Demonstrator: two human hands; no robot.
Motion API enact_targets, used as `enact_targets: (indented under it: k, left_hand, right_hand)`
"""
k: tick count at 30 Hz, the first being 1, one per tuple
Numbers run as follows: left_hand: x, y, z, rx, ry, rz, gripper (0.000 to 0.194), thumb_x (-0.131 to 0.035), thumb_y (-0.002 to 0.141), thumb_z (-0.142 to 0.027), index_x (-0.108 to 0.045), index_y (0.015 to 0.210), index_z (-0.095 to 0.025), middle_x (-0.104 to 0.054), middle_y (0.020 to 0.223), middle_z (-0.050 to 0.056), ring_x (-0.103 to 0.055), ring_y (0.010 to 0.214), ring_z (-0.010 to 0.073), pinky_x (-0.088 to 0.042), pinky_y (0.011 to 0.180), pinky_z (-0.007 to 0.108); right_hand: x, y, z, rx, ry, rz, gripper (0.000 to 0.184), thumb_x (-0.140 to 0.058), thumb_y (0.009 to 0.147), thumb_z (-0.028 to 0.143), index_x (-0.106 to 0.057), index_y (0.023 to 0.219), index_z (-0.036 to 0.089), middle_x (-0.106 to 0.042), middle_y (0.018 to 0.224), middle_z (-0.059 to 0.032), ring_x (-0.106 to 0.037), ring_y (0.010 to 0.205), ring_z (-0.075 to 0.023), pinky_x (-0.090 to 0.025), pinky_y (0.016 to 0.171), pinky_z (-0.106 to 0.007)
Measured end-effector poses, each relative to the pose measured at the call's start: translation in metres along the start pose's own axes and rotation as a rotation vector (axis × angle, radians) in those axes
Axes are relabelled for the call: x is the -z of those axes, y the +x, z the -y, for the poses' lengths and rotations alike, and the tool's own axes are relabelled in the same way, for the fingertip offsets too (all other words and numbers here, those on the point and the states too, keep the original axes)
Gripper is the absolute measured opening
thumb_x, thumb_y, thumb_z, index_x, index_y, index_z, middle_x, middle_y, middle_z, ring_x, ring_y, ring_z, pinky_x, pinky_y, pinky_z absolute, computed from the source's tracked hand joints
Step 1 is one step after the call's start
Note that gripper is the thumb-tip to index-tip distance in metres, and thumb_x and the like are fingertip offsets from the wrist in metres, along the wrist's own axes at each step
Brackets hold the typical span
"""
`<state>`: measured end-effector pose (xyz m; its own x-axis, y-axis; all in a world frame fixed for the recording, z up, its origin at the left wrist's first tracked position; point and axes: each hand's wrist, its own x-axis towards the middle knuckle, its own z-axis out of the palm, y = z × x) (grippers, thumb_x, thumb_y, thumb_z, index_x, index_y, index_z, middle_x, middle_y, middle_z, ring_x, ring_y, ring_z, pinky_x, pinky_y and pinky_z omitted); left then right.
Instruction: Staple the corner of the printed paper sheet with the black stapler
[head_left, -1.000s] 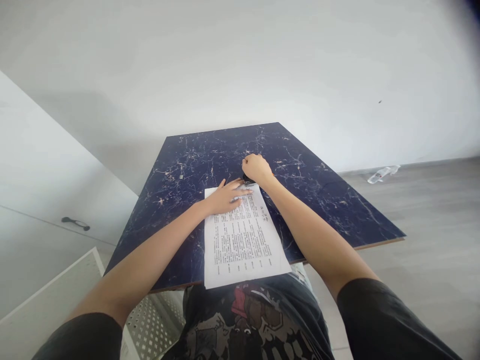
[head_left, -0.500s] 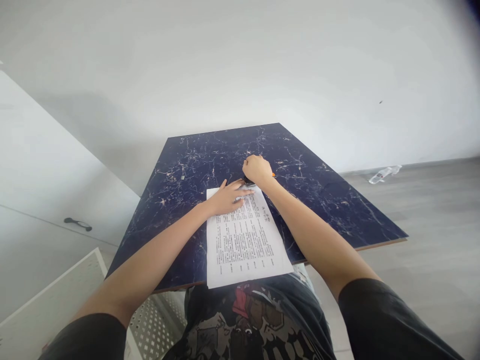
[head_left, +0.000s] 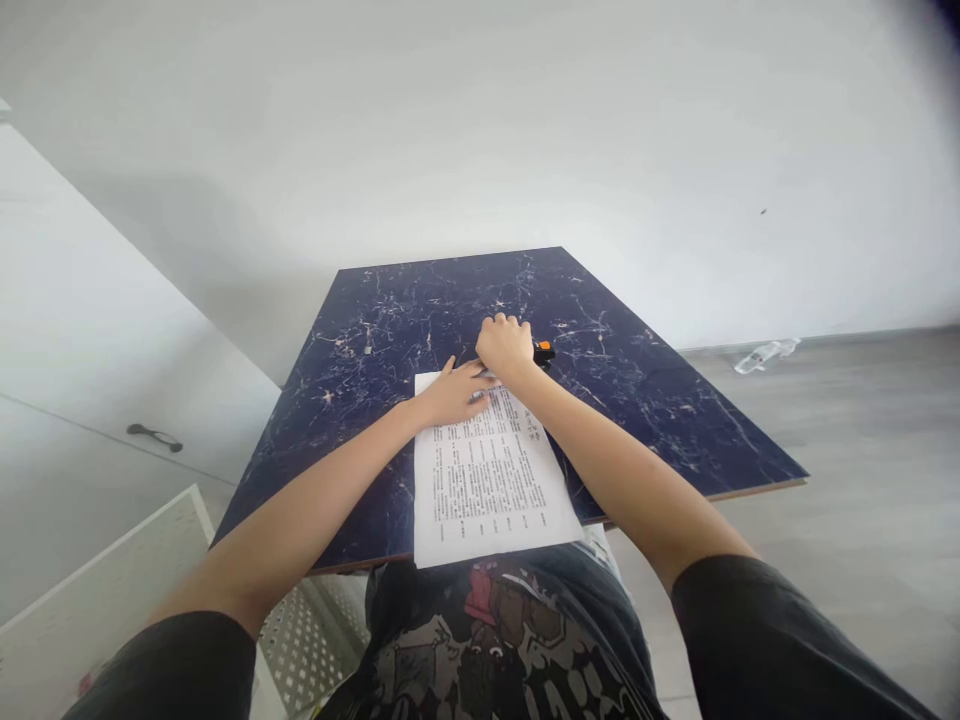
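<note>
Head view, left hand [head_left: 451, 394] splayed on printed paper [head_left: 486, 490], right hand [head_left: 505, 346] curled by blocky black-orange object [head_left: 545, 351], grip unclear

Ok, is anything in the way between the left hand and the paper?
Nothing visible: the left hand lies spread on the far end of the paper. The right hand is close by at the far edge, hiding some left fingertips, and a black-and-orange object shows just right of it.
</note>
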<state>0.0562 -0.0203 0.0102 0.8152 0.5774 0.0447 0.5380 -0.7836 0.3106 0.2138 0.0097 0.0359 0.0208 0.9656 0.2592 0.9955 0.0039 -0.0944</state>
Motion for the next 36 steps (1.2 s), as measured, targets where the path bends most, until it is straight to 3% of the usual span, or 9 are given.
enact_targets:
  k: [5, 12, 20, 23, 27, 30, 33, 36]
  left_hand:
    - [0.002, -0.001, -0.002, 0.014, 0.0, 0.004, 0.044, -0.045, 0.101, -0.037, -0.059, 0.143, -0.034, -0.04, 0.163, 0.006, -0.032, 0.153, 0.031, -0.004, 0.125, 0.071]
    - [-0.001, -0.001, 0.0, -0.027, -0.008, -0.039, 0.045, -0.047, 0.101, -0.033, -0.057, 0.145, -0.038, -0.042, 0.162, 0.002, -0.031, 0.153, 0.0309, -0.003, 0.125, 0.07]
    - [-0.002, -0.003, 0.002, -0.032, -0.011, -0.016, 0.051, -0.041, 0.104, -0.033, -0.045, 0.154, -0.044, -0.033, 0.168, 0.001, -0.025, 0.157, 0.0307, -0.006, 0.124, 0.072]
    - [-0.001, -0.003, 0.002, -0.025, -0.009, -0.009, 0.051, -0.041, 0.104, -0.034, -0.044, 0.154, -0.044, -0.031, 0.169, 0.0, -0.024, 0.157, 0.032, -0.005, 0.124, 0.072]
    - [-0.003, -0.002, 0.005, -0.026, -0.007, -0.003, 0.051, -0.041, 0.105, -0.036, -0.043, 0.155, -0.044, -0.026, 0.17, 0.001, -0.023, 0.158, 0.0318, -0.003, 0.124, 0.072]
    - [-0.004, -0.001, 0.007, -0.028, -0.017, 0.006, 0.051, -0.04, 0.105, -0.037, -0.042, 0.156, -0.043, -0.024, 0.171, 0.0, -0.021, 0.158, 0.032, 0.0, 0.125, 0.071]
    - [-0.003, -0.001, 0.006, -0.011, -0.019, 0.022, 0.051, -0.039, 0.105, -0.036, -0.043, 0.155, -0.042, -0.021, 0.172, -0.001, -0.019, 0.159, 0.032, 0.0, 0.124, 0.072]
    - [-0.001, -0.002, 0.003, -0.011, -0.01, 0.034, 0.051, -0.038, 0.105, -0.036, -0.042, 0.155, -0.043, -0.018, 0.173, -0.001, -0.017, 0.159, 0.0308, 0.0, 0.124, 0.071]
  right_hand:
    - [-0.004, -0.007, 0.006, 0.036, -0.048, -0.006, 0.04, -0.029, 0.101, 0.013, -0.063, 0.121, 0.01, -0.062, 0.126, -0.0247, -0.057, 0.114, -0.033, -0.044, 0.095, -0.046]
    - [-0.003, -0.001, -0.001, 0.022, 0.022, 0.059, 0.036, -0.036, 0.098, 0.014, -0.067, 0.116, 0.012, -0.063, 0.124, -0.0225, -0.061, 0.113, -0.0339, -0.048, 0.09, -0.043]
    - [0.011, 0.012, -0.029, -0.096, 0.389, -0.049, 0.039, -0.034, 0.105, 0.029, -0.068, 0.091, 0.017, -0.072, 0.092, -0.0137, -0.064, 0.082, -0.0237, -0.044, 0.076, -0.033]
    - [0.025, 0.011, -0.055, 0.139, 0.543, 0.034, 0.042, -0.037, 0.105, 0.041, -0.068, 0.09, 0.017, -0.071, 0.085, -0.0093, -0.061, 0.077, -0.0205, -0.042, 0.074, -0.032]
    - [0.038, 0.005, -0.089, 0.548, 0.586, 0.435, 0.036, -0.061, 0.092, 0.055, -0.07, 0.107, 0.023, -0.072, 0.099, -0.0064, -0.061, 0.083, -0.0208, -0.043, 0.075, -0.033]
    - [0.039, 0.006, -0.105, 0.6, 0.496, 0.531, 0.032, -0.072, 0.084, 0.048, -0.071, 0.106, 0.025, -0.072, 0.093, -0.0054, -0.06, 0.079, -0.0209, -0.043, 0.074, -0.035]
    - [0.036, 0.01, -0.116, 0.585, 0.442, 0.5, 0.027, -0.07, 0.084, 0.04, -0.072, 0.107, 0.025, -0.073, 0.094, -0.0057, -0.062, 0.08, -0.0226, -0.045, 0.075, -0.039]
    - [0.034, 0.015, -0.129, 0.526, 0.387, 0.47, 0.032, -0.07, 0.083, 0.039, -0.074, 0.112, 0.026, -0.074, 0.106, -0.0078, -0.066, 0.092, -0.0272, -0.049, 0.08, -0.042]
